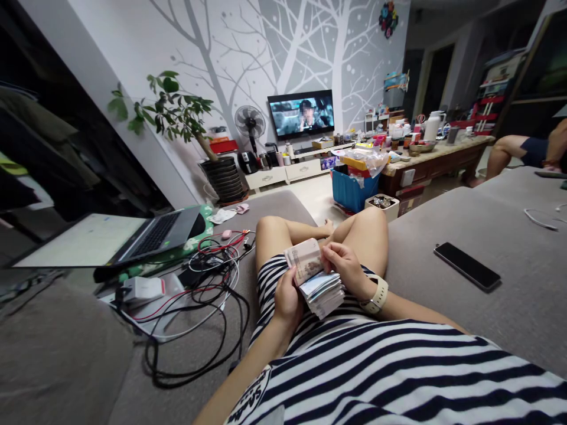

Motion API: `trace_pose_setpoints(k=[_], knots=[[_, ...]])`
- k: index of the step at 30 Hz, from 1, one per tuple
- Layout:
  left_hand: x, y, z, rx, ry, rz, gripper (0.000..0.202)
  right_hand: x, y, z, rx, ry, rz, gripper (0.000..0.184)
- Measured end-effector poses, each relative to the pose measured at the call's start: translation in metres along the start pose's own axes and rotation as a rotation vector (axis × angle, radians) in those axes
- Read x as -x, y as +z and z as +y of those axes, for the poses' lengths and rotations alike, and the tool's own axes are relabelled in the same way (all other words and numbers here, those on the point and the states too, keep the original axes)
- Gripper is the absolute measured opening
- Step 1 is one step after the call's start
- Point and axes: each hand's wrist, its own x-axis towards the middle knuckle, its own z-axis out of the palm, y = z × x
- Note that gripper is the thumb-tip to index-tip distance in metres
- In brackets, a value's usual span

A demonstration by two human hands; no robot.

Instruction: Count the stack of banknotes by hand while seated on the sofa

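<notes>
My left hand [287, 298] is closed around the left side of a small, thick book [305, 260], held above my lap. A pale upper leaf with print and a brownish picture faces up, while a thick bundle of white and bluish page edges [323, 295] fans out below it. At the book's right edge, the fingers of my right hand [345, 265] are pinched together on a page; their tips are partly hidden. A pale-strapped watch [376, 297] is on my right wrist.
Tangled cables [212, 295] and an open laptop [146, 236] lie to my left on the grey sofa. A phone [467, 265] rests to the right. Beyond are a blue bin [352, 190], a cluttered table [443, 152] and a television [301, 113]. Another person's leg [505, 154] shows at far right.
</notes>
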Motion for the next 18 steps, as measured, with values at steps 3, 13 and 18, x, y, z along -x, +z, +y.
trace_pose_setpoints(k=[3, 13, 18], knots=[[0.0, 0.0, 0.0, -0.004, -0.008, -0.006, 0.027, -0.001, 0.0, 0.0, 0.003, 0.006, -0.003, 0.037], [0.008, 0.005, 0.005, -0.044, 0.018, 0.01, 0.026, -0.005, -0.001, 0.006, 0.031, 0.042, 0.146, 0.036], [0.009, 0.005, 0.006, -0.042, 0.004, 0.001, 0.025, -0.006, -0.001, 0.01, 0.033, 0.073, 0.151, 0.039]])
